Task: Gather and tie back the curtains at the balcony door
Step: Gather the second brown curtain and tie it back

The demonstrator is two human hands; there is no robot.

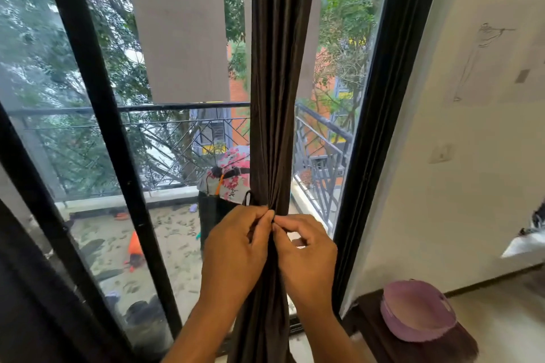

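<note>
Brown curtain bunched into 1 tight column, hanging in front of balcony door glass, between black door frame bars. We've got both hands on it at about waist height: left hand and right hand pinched narrow, fingertips meeting at front of gathered folds, gripping thin dark tie, hard to see properly tbh. Small loop pokes out just above left hand. Purple basket on dark stool, lower right.
</note>
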